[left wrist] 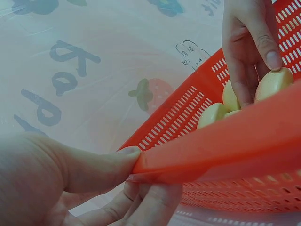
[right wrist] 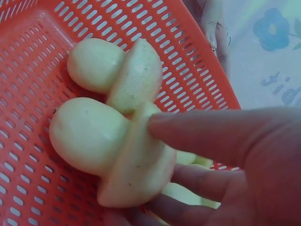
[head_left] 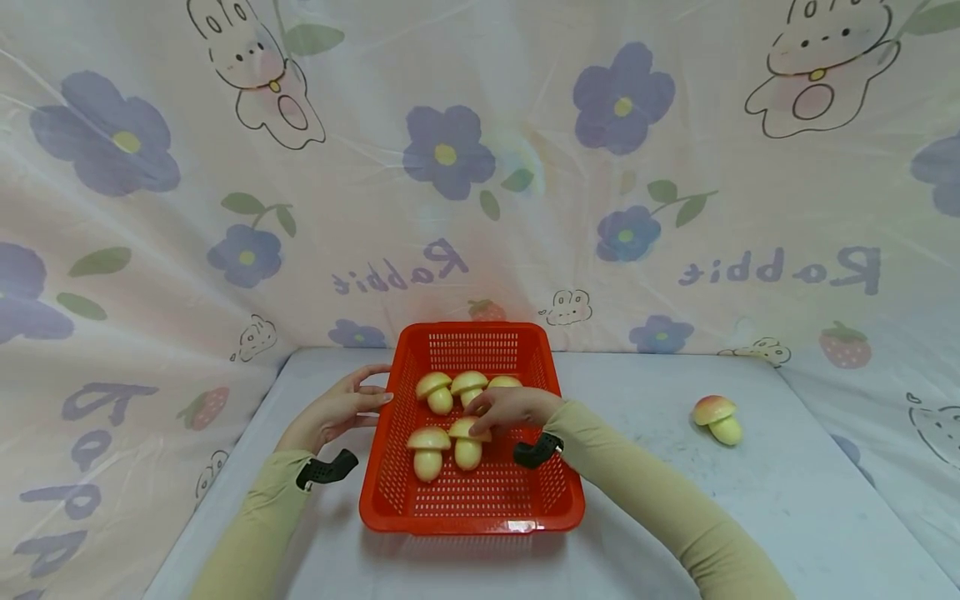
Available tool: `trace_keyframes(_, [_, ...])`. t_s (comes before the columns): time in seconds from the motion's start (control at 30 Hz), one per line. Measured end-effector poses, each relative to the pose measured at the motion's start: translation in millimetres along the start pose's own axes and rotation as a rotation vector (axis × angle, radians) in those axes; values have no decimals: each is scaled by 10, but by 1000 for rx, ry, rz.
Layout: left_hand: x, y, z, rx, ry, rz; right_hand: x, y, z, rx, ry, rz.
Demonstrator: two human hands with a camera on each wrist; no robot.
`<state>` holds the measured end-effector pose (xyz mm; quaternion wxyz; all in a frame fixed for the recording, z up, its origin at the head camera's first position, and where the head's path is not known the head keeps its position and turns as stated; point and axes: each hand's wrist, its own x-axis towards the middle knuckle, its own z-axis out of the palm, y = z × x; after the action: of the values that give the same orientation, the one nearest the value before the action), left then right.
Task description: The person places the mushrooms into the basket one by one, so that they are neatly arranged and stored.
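A red plastic basket (head_left: 480, 523) with slotted walls stands on the white table, holding several yellow toy mushrooms. My left hand (head_left: 341, 410) pinches the basket's left rim between thumb and fingers, plain in the left wrist view. Inside the basket, my right hand (head_left: 517, 408) grips the cap of one mushroom (head_left: 468, 454), thumb on one side and fingers on the other. Beside it on the left lies another mushroom (head_left: 428, 465). Toward the back sit a mushroom (head_left: 435, 393), a second mushroom (head_left: 468, 385) and a third mushroom (head_left: 504, 382), partly hidden by my right hand.
On the right part of the table (head_left: 637, 500) lies a single mushroom (head_left: 718, 418) with a reddish cap, outside the basket. A cloth (head_left: 525, 233) printed with rabbits and flowers hangs behind the table and along its sides.
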<state>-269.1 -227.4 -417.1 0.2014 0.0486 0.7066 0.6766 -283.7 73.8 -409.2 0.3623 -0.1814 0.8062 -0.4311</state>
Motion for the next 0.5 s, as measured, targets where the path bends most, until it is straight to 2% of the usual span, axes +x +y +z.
trace_keyframes(0.23, [-8,13,9,-4,-1,-5,-33,-27,-20,57,-27,-16])
trace_keyframes(0.5, [-20,20,10,-2,3,-14,-54,0,-109,31,-37,-36])
